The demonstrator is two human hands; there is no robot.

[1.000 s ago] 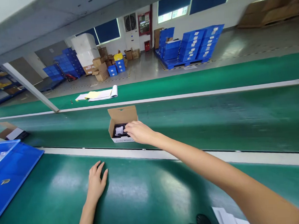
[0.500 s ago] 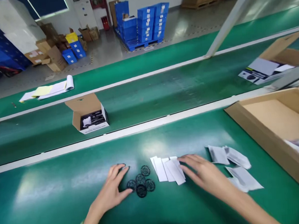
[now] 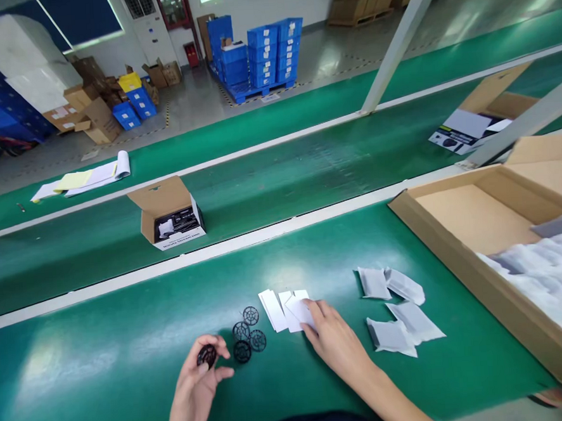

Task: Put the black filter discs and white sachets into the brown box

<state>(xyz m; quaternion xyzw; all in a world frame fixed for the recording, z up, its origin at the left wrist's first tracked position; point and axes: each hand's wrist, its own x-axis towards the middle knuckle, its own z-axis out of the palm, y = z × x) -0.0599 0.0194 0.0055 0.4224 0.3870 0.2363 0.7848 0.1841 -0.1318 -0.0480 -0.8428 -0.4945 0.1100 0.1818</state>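
Note:
A black spoked disc (image 3: 207,355) is pinched between the thumb and fingers of my left hand (image 3: 195,388), just above the green work surface. To the right of that hand lie several more black spoked discs (image 3: 242,351) in a loose cluster. My right hand (image 3: 335,342) has its thumb and fingers closed on a white card (image 3: 298,311) at the right end of a fanned row. Other white cards (image 3: 273,310) lie flat beside it, partly overlapping. Several whitish pouches (image 3: 391,336) rest on the surface to the right of my right hand.
A large open cardboard box (image 3: 465,269) holding white wrapped items stands at right. Behind a pale rail (image 3: 235,240), an open small carton (image 3: 180,232) with black parts sits on the conveyor. Another open carton (image 3: 461,129) lies farther right, near a slanted post (image 3: 401,44).
My left hand has picked up one black disc and drawn it left, away from the cluster. My right hand has closed on a card. The view has shifted, showing more of the large box.

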